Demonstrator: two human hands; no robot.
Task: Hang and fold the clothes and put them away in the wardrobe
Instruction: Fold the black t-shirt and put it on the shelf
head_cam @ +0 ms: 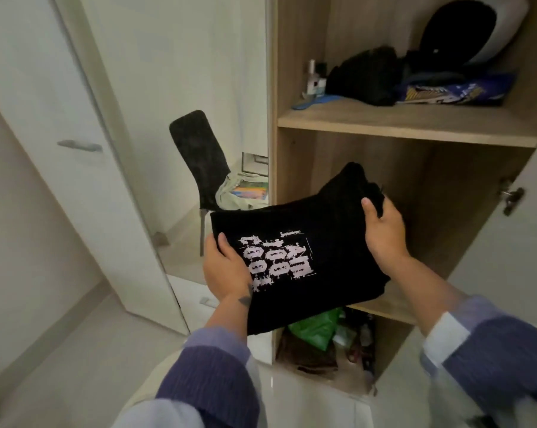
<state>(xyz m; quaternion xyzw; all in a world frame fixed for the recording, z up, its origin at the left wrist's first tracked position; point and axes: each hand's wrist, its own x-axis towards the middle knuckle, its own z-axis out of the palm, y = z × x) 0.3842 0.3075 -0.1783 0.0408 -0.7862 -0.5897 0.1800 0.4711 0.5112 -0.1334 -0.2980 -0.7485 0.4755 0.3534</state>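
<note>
Soft indoor light, wide-angle warp, slight blur.
Even, diffuse light with no hard shadows; source not seen. White door point(76, 143) and wall read pale, a bit washed out. Glossy floor point(292, 393) shows small glare spots. Wardrobe point(415, 125) interior dimmer, lower compartment darkest. Black shirt point(298, 261) loses fold detail, print stays legible. Straight edges bow toward frame borders. Sleeves point(211, 387) at bottom soft and smeared; overall compression softness.
</note>
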